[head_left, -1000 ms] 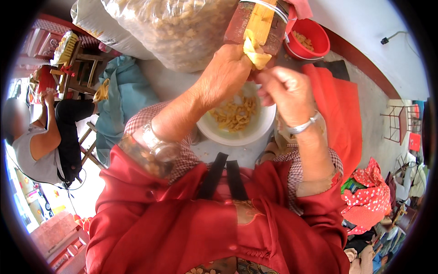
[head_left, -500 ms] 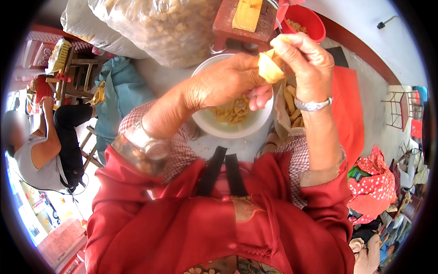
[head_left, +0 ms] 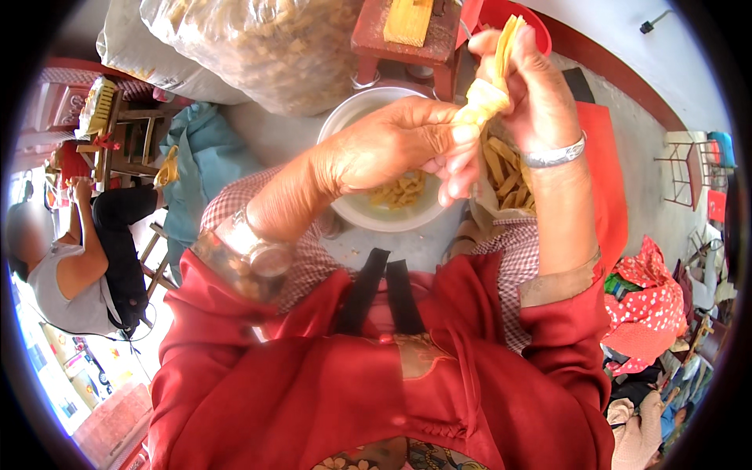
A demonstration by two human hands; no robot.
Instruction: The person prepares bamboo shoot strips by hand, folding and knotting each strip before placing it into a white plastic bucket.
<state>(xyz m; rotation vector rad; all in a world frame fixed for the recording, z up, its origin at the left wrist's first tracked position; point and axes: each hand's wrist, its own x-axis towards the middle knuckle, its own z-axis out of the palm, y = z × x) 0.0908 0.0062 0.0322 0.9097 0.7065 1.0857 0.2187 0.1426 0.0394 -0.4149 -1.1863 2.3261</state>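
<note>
Above a white basin [head_left: 384, 226], both my hands grip one pale yellow strip [head_left: 486, 97] that looks like bean curd skin. A knot shows in its middle, and the folded end stands up. My left hand [head_left: 399, 145] pinches the lower end at the knot between thumb and fingers. My right hand [head_left: 542, 94] closes around the upper part, its fingers partly hidden behind the strip. Short yellow pieces [head_left: 399, 190] lie in the basin below, in pale liquid or on its bottom; I cannot tell which. Longer yellow strips [head_left: 507, 176] fill an open bag right of the basin.
A clear plastic bag [head_left: 266, 55] bulging with pieces stands behind the basin. Beside it is a red stool [head_left: 403, 51] bearing a yellow block [head_left: 409, 22], with a red tub [head_left: 539, 35] further right. Another person [head_left: 74, 266] sits at the left. Red sheeting [head_left: 601, 172] lies at right.
The strip has gone from a loose loop to a tighter knot with its end upright. My right hand has turned and moved slightly right and down; the left stays at the strip.
</note>
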